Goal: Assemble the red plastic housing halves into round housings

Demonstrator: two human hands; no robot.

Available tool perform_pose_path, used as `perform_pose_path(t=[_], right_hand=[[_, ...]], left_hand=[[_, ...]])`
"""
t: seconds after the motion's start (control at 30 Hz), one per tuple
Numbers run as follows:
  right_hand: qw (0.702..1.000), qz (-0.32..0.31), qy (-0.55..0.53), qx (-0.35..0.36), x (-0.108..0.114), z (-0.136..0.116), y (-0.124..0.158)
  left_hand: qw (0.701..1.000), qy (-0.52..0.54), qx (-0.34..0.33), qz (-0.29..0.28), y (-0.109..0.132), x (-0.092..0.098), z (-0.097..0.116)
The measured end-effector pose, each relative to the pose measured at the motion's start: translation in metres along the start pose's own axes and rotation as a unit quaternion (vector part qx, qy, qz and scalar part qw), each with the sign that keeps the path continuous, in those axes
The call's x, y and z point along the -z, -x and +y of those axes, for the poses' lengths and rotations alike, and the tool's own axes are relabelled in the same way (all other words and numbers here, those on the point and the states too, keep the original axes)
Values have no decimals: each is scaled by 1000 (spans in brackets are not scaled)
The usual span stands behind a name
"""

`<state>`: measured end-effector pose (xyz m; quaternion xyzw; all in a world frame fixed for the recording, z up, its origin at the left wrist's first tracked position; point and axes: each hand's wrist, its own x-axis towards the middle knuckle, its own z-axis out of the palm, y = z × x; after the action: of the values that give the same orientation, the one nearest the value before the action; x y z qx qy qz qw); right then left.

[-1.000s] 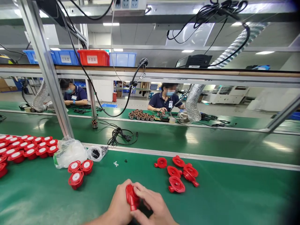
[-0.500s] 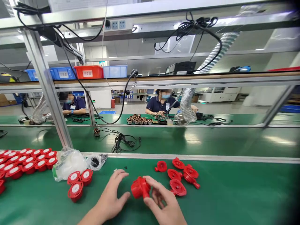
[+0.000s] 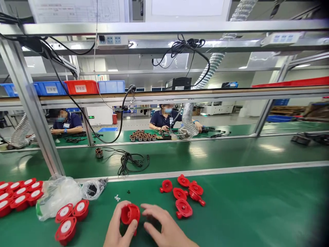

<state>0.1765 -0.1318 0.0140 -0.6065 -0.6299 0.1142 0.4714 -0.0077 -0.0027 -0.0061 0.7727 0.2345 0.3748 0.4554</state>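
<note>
A red plastic housing [image 3: 126, 215] with a hollow round opening is gripped between the thumb and fingers of my left hand [image 3: 120, 226]. Just to its right, my right hand [image 3: 163, 224] holds nothing, its thumb and fingers apart and close to the part. Beyond my hands lie small white pieces [image 3: 117, 198] and a few tiny black pieces [image 3: 129, 192]. Several red plastic covers [image 3: 184, 208] with side spouts rest on the green bench to the right. Red parts with white discs [image 3: 65, 226] stand at the left.
A clear plastic bag [image 3: 59, 195] and a smaller bag with black pieces [image 3: 94, 188] lie at left. Behind the bench's metal edge are a coiled black cable [image 3: 131, 161] and a copper-wound stator [image 3: 99, 153]. A metal post [image 3: 33, 96] rises at left. Two co-workers sit across.
The red housing has passed from my right hand to my left and moved left, its opening turned toward me. My right hand has let go. The view has swung right.
</note>
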Motion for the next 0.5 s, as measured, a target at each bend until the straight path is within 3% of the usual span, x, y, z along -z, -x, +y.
perform_pose_path(t=[0.17,0.3,0.4,0.5], right_hand=[[966,138,206,-68,41,41,-14],[919,149,328,-161,59,73,-20],[904,116,360,-200,61,84,-20],[918,86,343,-179,60,86,-17]], left_hand=[[983,-156,-81,-51,3,-1,-4],[960,-198,-189,-56,2,1,2],[966,-199,-150,-67,1,1,6],[981,-138,-103,-87,-1,-4,7]])
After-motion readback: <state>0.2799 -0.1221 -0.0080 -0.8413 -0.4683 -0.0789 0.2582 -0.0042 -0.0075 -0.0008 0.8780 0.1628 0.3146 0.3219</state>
